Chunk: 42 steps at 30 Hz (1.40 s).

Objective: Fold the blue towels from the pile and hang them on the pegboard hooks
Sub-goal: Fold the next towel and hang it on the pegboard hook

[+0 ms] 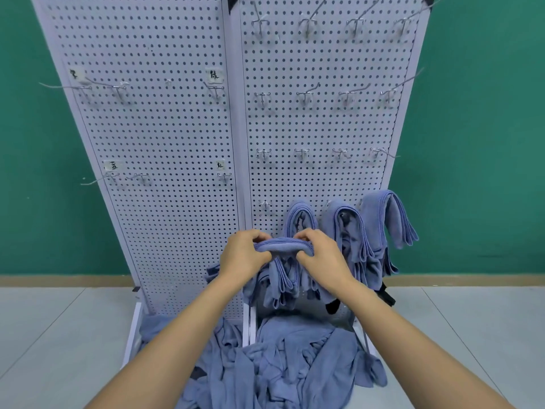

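Observation:
Both hands hold one folded blue towel [283,249] by its top fold in front of the right pegboard [324,128]. My left hand [244,255] grips its left end and my right hand [320,255] grips its right end; the layers hang down between them. Three folded blue towels hang on the bottom row of hooks: one [300,216] just behind my hands, a second [348,228] to its right, a third [389,216] furthest right. A bare hook [265,204] sits left of them. The pile of loose blue towels [289,364] lies on the floor below.
The left pegboard [153,137] carries labelled wire hooks [118,88] that stick out toward me. Several rows of bare hooks [306,97] fill the right board above the towels. Grey tiled floor [59,335] lies either side, with a green wall [472,143] behind.

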Available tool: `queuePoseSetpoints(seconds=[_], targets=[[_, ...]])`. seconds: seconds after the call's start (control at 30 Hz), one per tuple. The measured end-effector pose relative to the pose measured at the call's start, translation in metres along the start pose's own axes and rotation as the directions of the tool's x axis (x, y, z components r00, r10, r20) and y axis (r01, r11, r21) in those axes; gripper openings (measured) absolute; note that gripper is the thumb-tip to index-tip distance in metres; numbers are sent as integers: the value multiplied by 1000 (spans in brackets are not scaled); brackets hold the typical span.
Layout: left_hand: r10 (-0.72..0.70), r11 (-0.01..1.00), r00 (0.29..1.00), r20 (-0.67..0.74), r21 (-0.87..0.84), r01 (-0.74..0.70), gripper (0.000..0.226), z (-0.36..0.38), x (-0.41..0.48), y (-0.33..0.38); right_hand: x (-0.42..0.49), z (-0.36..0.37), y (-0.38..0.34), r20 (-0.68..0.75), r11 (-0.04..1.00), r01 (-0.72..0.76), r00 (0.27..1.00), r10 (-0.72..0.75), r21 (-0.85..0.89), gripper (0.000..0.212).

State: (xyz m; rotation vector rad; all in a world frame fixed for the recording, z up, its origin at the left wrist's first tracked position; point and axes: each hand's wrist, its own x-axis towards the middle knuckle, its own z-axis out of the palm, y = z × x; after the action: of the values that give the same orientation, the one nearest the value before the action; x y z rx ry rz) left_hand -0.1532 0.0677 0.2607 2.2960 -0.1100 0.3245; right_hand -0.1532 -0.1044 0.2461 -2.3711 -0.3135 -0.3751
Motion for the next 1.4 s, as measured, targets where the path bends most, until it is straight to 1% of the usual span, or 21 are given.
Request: queuePoseSetpoints(seconds=[0.03,0.1,0.2,0.3,0.4,0.53,0.63,0.73,0.8,0.87,0.93,0.97,1.0,1.07,1.1,1.13,1.2,1.23,1.3,1.37,1.4], targets=[[-1,1000,1000,18,-5,1,22,-1,2,-5,3,2,1,-11,1000,-2,1000,2,9,24],[-1,1000,1000,9,-27,1,27,-6,8,-11,11,6,0,-30,1000,2,1000,-1,27,20],[4,997,997,-71,-73,-9,27,-17,27,-8,27,9,-8,-112,1000,14,994,-13,6,16],[39,986,984,-172,-152,-66,27,-27,55,-1,51,11,-21,-206,999,32,978,-31,-2,15],[50,972,967,-251,-209,-104,28,-28,86,-1,78,17,-32,-228,996,-6,973,25,87,14],[32,938,951,-306,-319,-134,30,-19,126,-10,114,41,-35,-267,977,-51,958,107,209,21],[-7,920,955,-295,-375,-109,32,-2,146,-27,129,67,-24,-280,974,-98,948,154,204,29],[-46,917,972,-230,-395,-50,34,24,152,-53,132,91,-2,-256,976,-162,947,196,147,33],[-35,910,977,-213,-411,-57,36,39,150,-68,129,103,12,-247,979,-158,951,187,131,37],[-2,918,974,-225,-387,-87,39,48,147,-77,127,109,20,-261,980,-131,951,167,151,38],[2,919,977,-214,-385,-86,43,51,145,-83,124,113,20,-278,980,-113,948,156,163,40],[-11,923,978,-207,-379,-70,43,53,144,-86,121,115,20,-290,985,-119,945,151,125,45],[-26,931,978,-205,-362,-52,43,55,143,-91,118,118,20,-306,989,-143,941,144,26,50],[-39,950,977,-212,-309,-29,41,58,141,-98,108,124,21,-355,949,-206,928,111,-240,53],[-39,957,976,-214,-290,-25,41,59,141,-101,104,126,21,-376,912,-235,921,100,-335,51],[-37,959,977,-211,-281,-24,40,60,140,-103,101,127,23,-392,886,-251,916,88,-390,47],[-34,958,980,-197,-285,-24,38,59,139,-105,99,126,23,-391,870,-242,918,63,-429,34],[-36,956,981,-191,-291,-21,37,59,138,-105,99,124,21,-368,886,-233,926,77,-401,28],[-44,950,981,-191,-311,-18,34,60,137,-105,100,121,19,-327,938,-244,932,157,-245,22],[-62,945,983,-172,-328,2,30,62,133,-105,99,123,22,-268,968,-242,939,214,-73,19],[-69,946,986,-150,-322,17,28,63,131,-105,97,126,25,-222,971,-236,950,221,-43,16]])
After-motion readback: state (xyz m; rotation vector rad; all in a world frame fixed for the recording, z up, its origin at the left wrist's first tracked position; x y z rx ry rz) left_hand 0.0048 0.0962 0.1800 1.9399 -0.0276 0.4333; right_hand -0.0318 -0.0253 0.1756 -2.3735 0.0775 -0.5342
